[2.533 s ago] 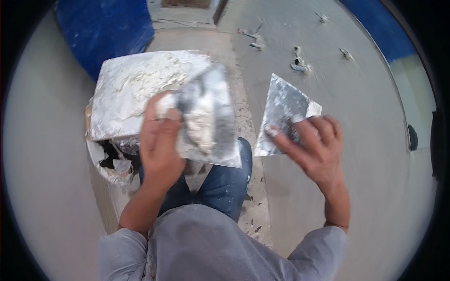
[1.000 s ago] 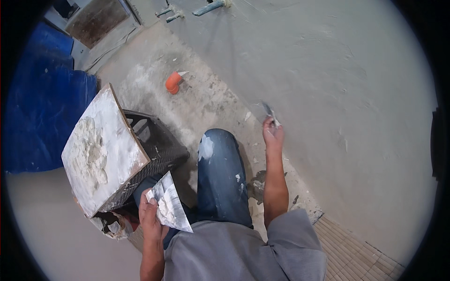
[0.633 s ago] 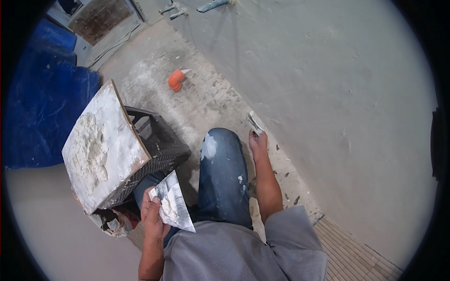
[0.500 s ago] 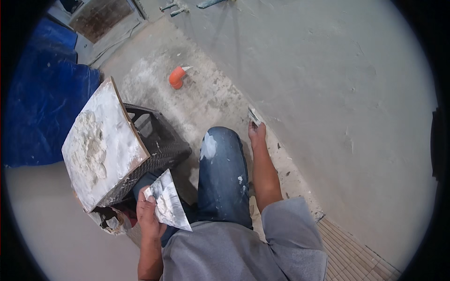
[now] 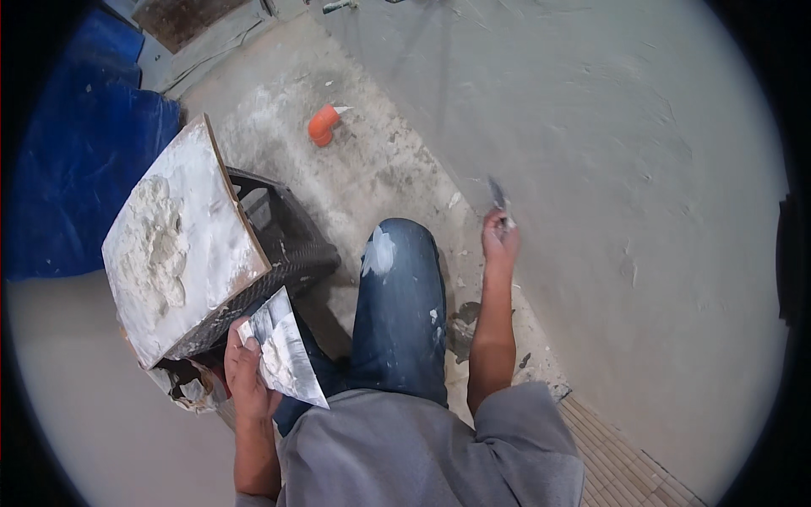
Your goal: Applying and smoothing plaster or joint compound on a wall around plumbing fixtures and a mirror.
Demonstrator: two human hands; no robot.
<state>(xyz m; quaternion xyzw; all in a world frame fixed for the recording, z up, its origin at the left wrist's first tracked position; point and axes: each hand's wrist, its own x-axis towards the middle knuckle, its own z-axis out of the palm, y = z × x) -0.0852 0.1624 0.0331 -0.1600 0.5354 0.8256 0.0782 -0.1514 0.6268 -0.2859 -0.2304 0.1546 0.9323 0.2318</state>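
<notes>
My left hand (image 5: 245, 372) grips a wide metal putty blade (image 5: 297, 380), thumb on top, holding it beside my left thigh. White putty (image 5: 274, 353) lies on its face. My right arm reaches forward past my raised knee. In my right hand (image 5: 500, 242) is a narrow putty knife (image 5: 497, 194), its blade pointing away from me at the smooth grey wall (image 5: 608, 177). Whether the blade touches the wall I cannot tell. To the left, a white-smeared board (image 5: 207, 232) bears a heap of putty (image 5: 154, 249).
The board rests on a dark plastic crate (image 5: 308, 237). An orange pipe elbow (image 5: 322, 125) lies on the stained concrete floor (image 5: 380, 160). A blue sheet (image 5: 76, 169) hangs at far left. A crumpled bag (image 5: 203, 393) sits below the board. Slatted flooring (image 5: 625, 448) shows at lower right.
My right hand has moved right and slightly down in view, away from the wall's base, and the knife's angle has turned. My left hand and its blade have shifted a little up and left.
</notes>
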